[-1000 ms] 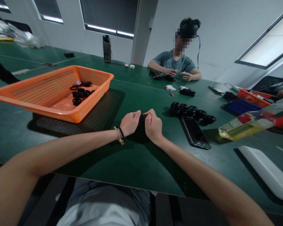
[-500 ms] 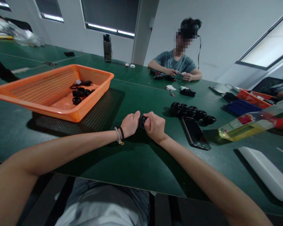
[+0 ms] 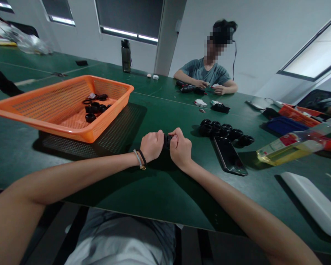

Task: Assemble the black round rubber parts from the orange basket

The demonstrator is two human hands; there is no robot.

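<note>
My left hand point(image 3: 152, 145) and my right hand point(image 3: 180, 148) meet over the green table point(image 3: 154, 191), both closed around one small black round part point(image 3: 167, 141) that is mostly hidden between the fingers. My left wrist wears a bracelet and a black band. A cluster of several similar black round parts point(image 3: 223, 130) lies to the right of my hands. An orange mesh basket point(image 3: 63, 106) to the left holds several more black parts point(image 3: 95, 107).
A black phone point(image 3: 229, 155) lies right of my hands, beside a tipped bottle of yellow liquid point(image 3: 295, 144) and a white flat object point(image 3: 311, 200). Across the table a person works with both hands. A dark drinking bottle point(image 3: 125, 56) stands at the far edge.
My hands have stayed together on the black part, shifting grip slightly; the part shows a little more between the fingers than a second ago.
</note>
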